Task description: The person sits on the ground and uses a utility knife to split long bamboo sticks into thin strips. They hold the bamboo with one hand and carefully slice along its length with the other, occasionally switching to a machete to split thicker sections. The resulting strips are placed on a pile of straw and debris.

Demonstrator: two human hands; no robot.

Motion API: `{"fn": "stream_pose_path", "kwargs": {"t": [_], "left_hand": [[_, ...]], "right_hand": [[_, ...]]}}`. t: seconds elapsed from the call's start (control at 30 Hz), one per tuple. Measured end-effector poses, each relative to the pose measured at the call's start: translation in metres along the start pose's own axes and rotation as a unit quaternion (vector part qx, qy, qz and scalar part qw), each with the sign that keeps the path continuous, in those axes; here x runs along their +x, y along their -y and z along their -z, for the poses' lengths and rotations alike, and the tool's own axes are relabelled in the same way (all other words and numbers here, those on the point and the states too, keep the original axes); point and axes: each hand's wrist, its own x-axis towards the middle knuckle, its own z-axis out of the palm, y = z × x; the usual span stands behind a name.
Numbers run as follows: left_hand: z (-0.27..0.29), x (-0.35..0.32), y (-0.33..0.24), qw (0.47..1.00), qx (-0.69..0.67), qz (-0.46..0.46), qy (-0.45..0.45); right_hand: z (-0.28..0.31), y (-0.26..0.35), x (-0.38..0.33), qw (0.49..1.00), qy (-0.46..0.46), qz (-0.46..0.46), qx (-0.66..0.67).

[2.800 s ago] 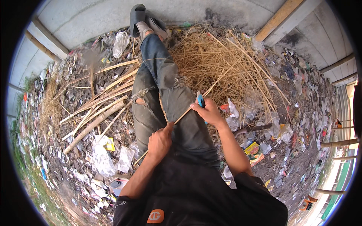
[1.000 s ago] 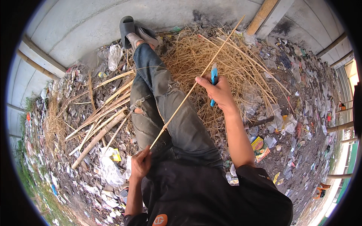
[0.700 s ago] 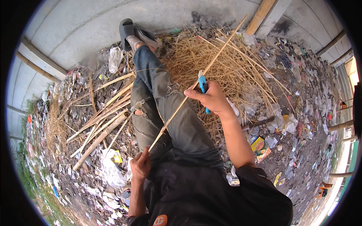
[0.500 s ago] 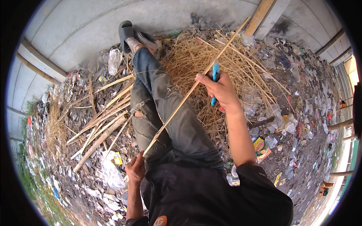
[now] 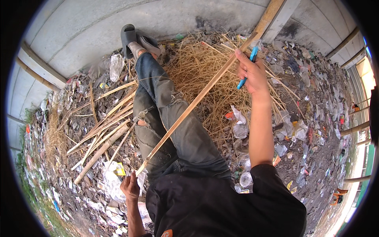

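Observation:
A long, flat bamboo strip [image 5: 189, 110] runs slantwise over my legs, from the lower left to the upper right. Its near end is pinched in my left hand [image 5: 130, 186], beside my hip. Closed round a blue cutter knife [image 5: 253, 55], my right hand [image 5: 252, 74] is near the strip's far end, with the thumb touching the strip. Whether the blade is against the strip is hidden. Past my knees lies a heap of thin bamboo shavings [image 5: 201, 75].
Several split bamboo pieces [image 5: 114, 118] and a thicker pole [image 5: 100, 154] lie left of my crossed legs [image 5: 158, 114]. Scattered plastic litter [image 5: 300, 128] covers the ground. A grey wall [image 5: 166, 19] with a wooden post [image 5: 268, 19] stands ahead.
My right hand has slid up and to the right along the strip with the knife. My left hand has shifted down and left, and the strip's wider face now shows.

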Motion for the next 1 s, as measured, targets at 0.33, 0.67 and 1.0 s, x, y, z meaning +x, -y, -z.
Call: {"fn": "stream_pose_path", "kwargs": {"t": [0.33, 0.67, 1.0], "left_hand": [[0.022, 0.101, -0.063, 0.888, -0.354, 0.228, 0.187], [0.000, 0.184, -0.113, 0.654, -0.647, 0.192, 0.342], [-0.008, 0.199, -0.118, 0.730, -0.566, 0.264, 0.278]], "right_hand": [[-0.032, -0.014, -0.016, 0.990, 0.051, -0.059, 0.121], [-0.071, -0.034, -0.038, 0.978, 0.117, -0.119, 0.128], [-0.093, -0.058, -0.116, 0.908, 0.266, 0.016, -0.323]]}}
